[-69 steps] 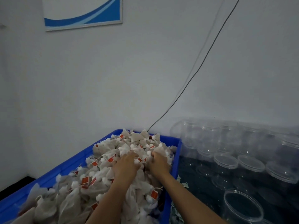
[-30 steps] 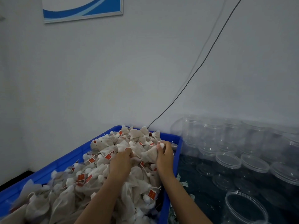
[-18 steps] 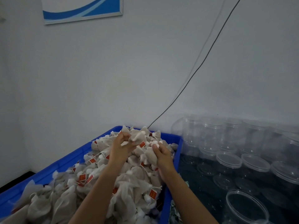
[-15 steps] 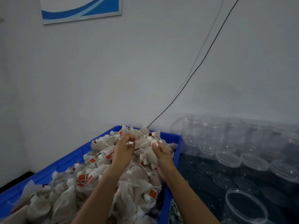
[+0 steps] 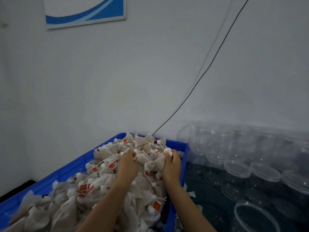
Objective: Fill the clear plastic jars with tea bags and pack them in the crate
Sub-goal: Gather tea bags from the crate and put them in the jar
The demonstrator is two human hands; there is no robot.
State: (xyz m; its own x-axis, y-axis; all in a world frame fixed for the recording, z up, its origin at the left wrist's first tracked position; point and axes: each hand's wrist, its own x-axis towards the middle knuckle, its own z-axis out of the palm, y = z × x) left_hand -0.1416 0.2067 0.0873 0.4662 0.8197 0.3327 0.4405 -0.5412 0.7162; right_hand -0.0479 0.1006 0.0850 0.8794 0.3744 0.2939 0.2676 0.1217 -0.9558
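blue crate (image 5: 50, 179): heaped with tea bags (image 5: 107, 183)
jars (image 5: 237, 171): sitting empty
left hand (image 5: 127, 166), right hand (image 5: 172, 164): both grips clutching tea bags

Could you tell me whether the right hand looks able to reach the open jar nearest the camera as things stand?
Probably yes: the right hand grips tea bags at the crate's right edge, and nothing blocks the open jar beside it.

One head-worn camera only. It looks forward and down over my forearms, close above the blue crate (image 5: 55, 177), facing the white wall (image 5: 150, 81), jars (image 5: 237, 169) at right.
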